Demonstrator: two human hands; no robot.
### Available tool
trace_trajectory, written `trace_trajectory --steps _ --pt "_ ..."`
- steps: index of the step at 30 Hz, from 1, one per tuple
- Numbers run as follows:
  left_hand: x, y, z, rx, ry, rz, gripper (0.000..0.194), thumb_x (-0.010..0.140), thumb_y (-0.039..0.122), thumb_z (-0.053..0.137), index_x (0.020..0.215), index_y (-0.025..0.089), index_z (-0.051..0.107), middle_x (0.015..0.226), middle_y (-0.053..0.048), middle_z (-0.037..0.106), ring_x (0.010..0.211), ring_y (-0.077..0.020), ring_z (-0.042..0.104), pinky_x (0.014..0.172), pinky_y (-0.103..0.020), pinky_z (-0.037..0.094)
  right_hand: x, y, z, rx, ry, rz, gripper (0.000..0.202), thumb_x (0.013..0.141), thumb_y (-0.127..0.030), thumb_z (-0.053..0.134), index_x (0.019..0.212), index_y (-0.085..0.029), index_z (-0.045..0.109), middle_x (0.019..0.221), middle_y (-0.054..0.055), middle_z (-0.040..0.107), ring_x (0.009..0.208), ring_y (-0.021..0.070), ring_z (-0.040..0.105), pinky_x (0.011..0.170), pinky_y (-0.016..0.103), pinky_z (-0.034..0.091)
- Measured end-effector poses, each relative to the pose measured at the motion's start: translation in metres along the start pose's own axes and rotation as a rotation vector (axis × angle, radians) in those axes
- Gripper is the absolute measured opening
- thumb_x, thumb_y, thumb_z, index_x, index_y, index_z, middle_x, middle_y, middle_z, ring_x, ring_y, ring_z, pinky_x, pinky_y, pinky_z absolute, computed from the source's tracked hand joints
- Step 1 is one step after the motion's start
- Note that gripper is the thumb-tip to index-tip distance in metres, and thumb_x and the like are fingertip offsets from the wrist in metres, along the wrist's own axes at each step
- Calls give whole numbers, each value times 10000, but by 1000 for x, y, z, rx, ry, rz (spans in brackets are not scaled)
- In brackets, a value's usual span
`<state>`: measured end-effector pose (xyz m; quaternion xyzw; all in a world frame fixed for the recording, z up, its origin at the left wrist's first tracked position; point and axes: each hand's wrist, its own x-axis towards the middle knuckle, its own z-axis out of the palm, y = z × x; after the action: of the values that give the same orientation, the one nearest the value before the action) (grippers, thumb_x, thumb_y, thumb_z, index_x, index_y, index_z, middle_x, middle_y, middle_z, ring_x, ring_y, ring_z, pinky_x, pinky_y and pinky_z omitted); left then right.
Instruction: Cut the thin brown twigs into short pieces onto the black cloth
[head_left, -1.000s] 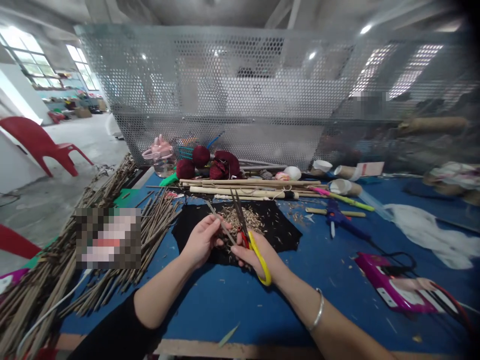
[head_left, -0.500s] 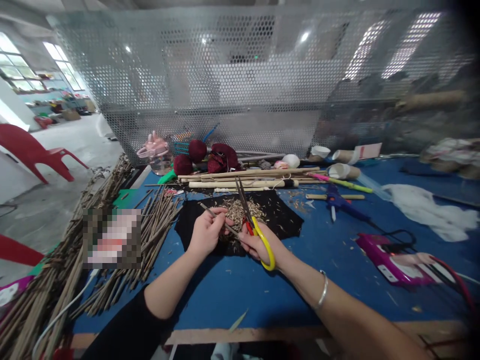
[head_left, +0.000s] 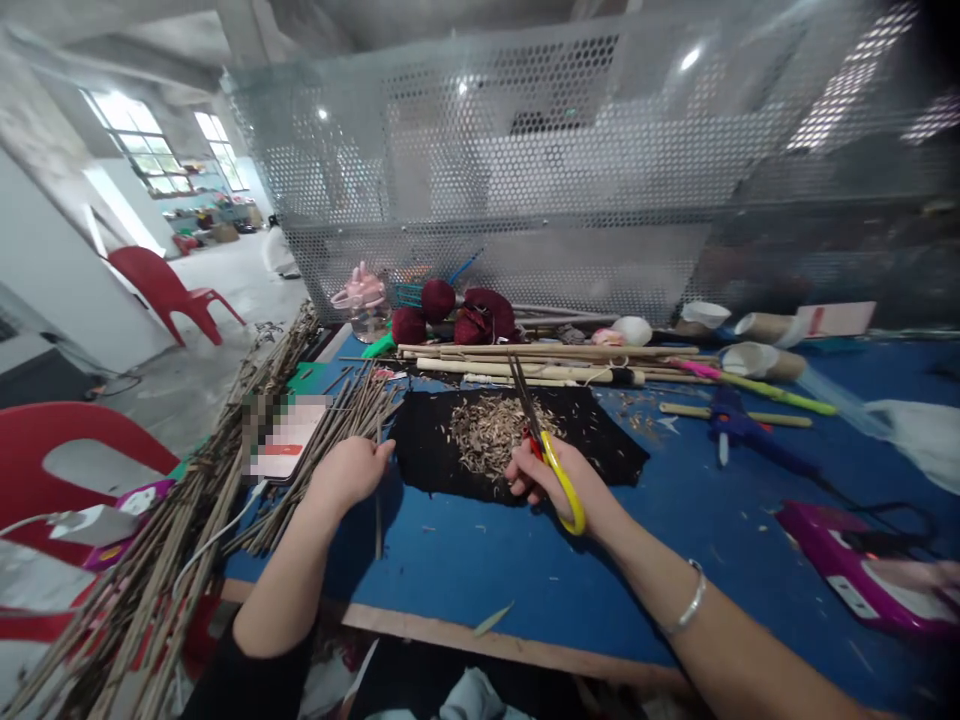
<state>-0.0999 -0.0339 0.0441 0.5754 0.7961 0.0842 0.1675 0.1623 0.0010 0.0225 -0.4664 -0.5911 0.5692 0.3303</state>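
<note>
My right hand (head_left: 551, 478) is wrapped round scissors (head_left: 561, 480) with yellow and red handles. Their dark blades point away from me over a heap of small cut plant pieces (head_left: 487, 435), which lies on a black cloth (head_left: 424, 440). To the left of the cloth, my left hand (head_left: 351, 472) is closed, with thumb and finger pinched on a thin brown stick (head_left: 379, 520) that runs roughly towards me. Many similar sticks (head_left: 330, 425) lie in a loose pile beside and behind this hand.
A phone (head_left: 289, 445) with a white cable rests on the sticks. Long stalks (head_left: 187, 540) line the table's left edge. Pale rods (head_left: 525, 370) and dark red balls (head_left: 437, 299) lie at the back, before a perforated metal screen (head_left: 510, 170). A blue glue gun (head_left: 739, 425) is at right.
My left hand has moved left, from over the black cloth to the stick pile. The right hand still holds the scissors over the heap. The view has swung left.
</note>
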Motion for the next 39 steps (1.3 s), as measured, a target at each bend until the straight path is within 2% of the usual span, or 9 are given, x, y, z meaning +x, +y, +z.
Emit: trace_trajectory --steps 2,5,9,11,14,20,26,31,39 --pt "5 -2 0 131 33 -47 482 750 553 409 606 153 636 636 -133 640 652 -245 610 573 -286 381 0 1 0 -2 -10 -7 450 656 -606 550 718 -182 412 673 5 582 510 104 561 395 195 408" --pt "9 -2 0 161 131 -63 441 726 557 465 756 160 655 784 -149 664 766 -273 617 631 -304 408 0 4 0 13 -10 -9 442 665 -599 551 723 -186 405 674 3 582 499 100 551 390 194 401" --pt "15 -19 -6 129 252 -87 331 788 410 447 892 166 645 868 -146 666 846 -262 609 691 -306 417 0 5 -2 8 -13 0 448 652 -597 570 718 -190 395 668 1 578 492 98 543 391 192 393" --pt "22 -32 -9 154 248 -126 277 775 335 473 869 156 662 872 -162 666 852 -274 608 702 -316 417 -1 5 -1 8 -26 6 448 652 -598 569 719 -193 391 664 0 577 492 99 541 393 193 388" --pt "32 -43 -11 177 200 -134 261 746 310 510 825 133 684 850 -185 668 849 -287 610 722 -322 417 -1 4 1 7 -36 28 453 643 -600 574 708 -198 378 646 -5 571 486 103 537 394 197 380" --pt "40 -36 -9 217 148 -109 265 706 334 545 770 118 685 844 -197 664 834 -295 615 711 -320 428 -2 3 2 -8 -36 39 457 630 -603 577 700 -200 374 636 -7 571 480 106 540 393 201 377" --pt "45 -37 -7 201 169 -77 288 685 343 572 864 138 666 885 -174 662 849 -276 609 703 -303 422 -1 1 3 6 -28 53 443 610 -586 593 675 -202 380 600 -19 570 460 102 537 382 197 370" --pt "50 -38 -7 159 123 -33 311 774 373 454 763 158 678 791 -156 672 771 -235 615 652 -280 397 -1 4 2 3 -21 42 422 628 -565 591 690 -203 383 599 -22 575 462 104 540 383 195 371" --pt "56 -45 -10 -19 173 -57 296 719 361 487 725 126 665 626 -79 633 605 -172 566 547 -239 348 -3 2 2 19 -21 19 396 660 -539 583 689 -200 381 597 -27 565 460 91 529 386 185 362"
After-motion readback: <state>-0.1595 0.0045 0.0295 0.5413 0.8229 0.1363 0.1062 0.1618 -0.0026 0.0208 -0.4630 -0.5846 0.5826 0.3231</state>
